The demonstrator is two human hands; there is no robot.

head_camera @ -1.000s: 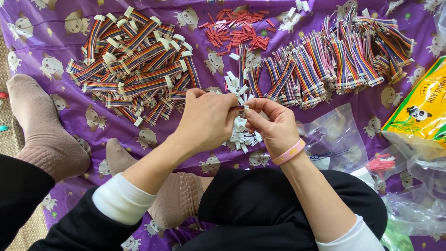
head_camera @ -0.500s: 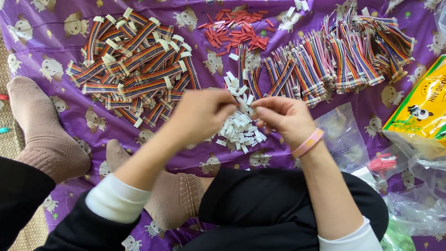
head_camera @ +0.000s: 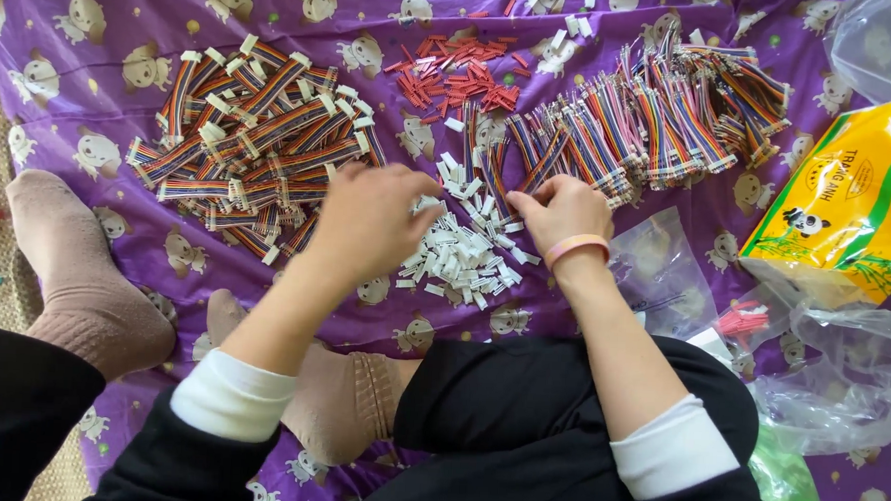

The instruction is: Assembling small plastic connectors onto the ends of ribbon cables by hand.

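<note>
A: From the head view, how is the person sitting, and why is everything spread so close?

B: The person is sitting cross-legged on a purple printed cloth (head_camera: 92, 95) laid on the floor, so every pile is lying within arm's reach. The left hand (head_camera: 372, 217) is hovering over the heap of small white connector housings (head_camera: 460, 251), fingers curled downward; whether its grip is closing on a piece cannot be told, since the back of the hand is hiding the fingertips. The right hand (head_camera: 560, 207) is pinching together at the near end of a ribbon cable bundle (head_camera: 497, 168), apparently steadying a wire end.

A: And how many groups are lying there?

B: Three kinds of small parts are lying apart, probably to keep them sorted: one left pile of rainbow cables (head_camera: 250, 142) with white ends, one right pile of rainbow cables (head_camera: 662, 115), and one scatter of red pieces (head_camera: 458, 76) between and beyond them. The pieces themselves are too many to count. One yellow packet (head_camera: 848, 208) and a few clear plastic bags (head_camera: 841, 378) are lying to the right; one pink band (head_camera: 576, 248) is circling the right wrist.
</note>
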